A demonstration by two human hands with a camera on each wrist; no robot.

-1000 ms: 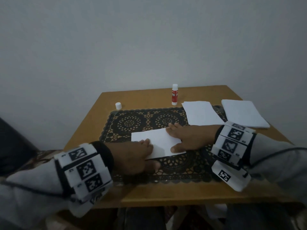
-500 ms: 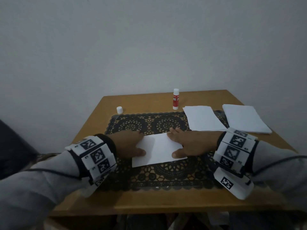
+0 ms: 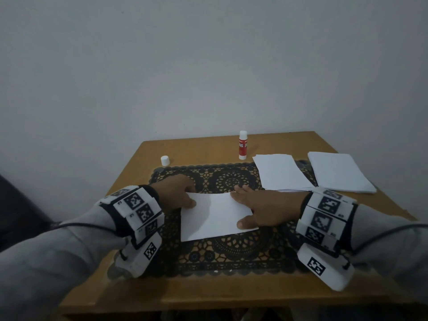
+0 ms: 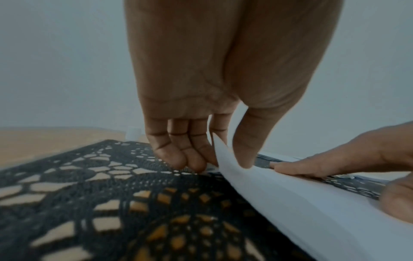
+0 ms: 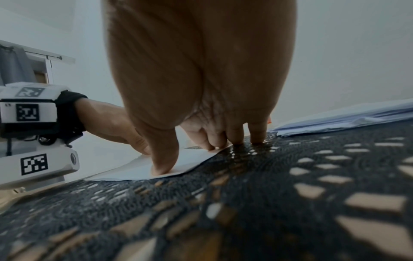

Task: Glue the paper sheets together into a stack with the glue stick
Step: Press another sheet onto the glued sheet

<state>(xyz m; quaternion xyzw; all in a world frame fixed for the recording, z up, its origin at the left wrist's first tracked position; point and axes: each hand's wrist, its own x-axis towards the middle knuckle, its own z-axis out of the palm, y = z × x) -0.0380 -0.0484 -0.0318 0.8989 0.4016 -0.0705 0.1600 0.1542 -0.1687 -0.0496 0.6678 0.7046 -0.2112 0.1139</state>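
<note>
- Fingers point(image 4: 178, 155) of left hand point(image 3: 176, 195): thumb and fingers pinching the raised left edge of the paper sheet point(image 3: 215, 216).
- Paper sheet: on lace mat point(image 3: 231, 253), table point(image 3: 208, 295) centre.
- Right hand point(image 3: 266, 210): flat, pressing sheet's right edge.
- Glue stick point(image 3: 242, 145): upright, uncapped, 12 o'clock of sheet.
- Cap point(image 3: 165, 160): 11 o'clock.
- Paper piles point(image 3: 280, 172): 2 o'clock.

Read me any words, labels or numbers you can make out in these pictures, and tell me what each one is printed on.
"GLUE STICK", probably: white letters on the red label of the glue stick, small and blurred, so not certain.
Smaller print beside it on that label: too blurred to read.
Wrist bands: black-and-white square code markers only; the tiny marks at their corners are too small to read.
Paper sheets, cap, lace mat: no text.
</note>
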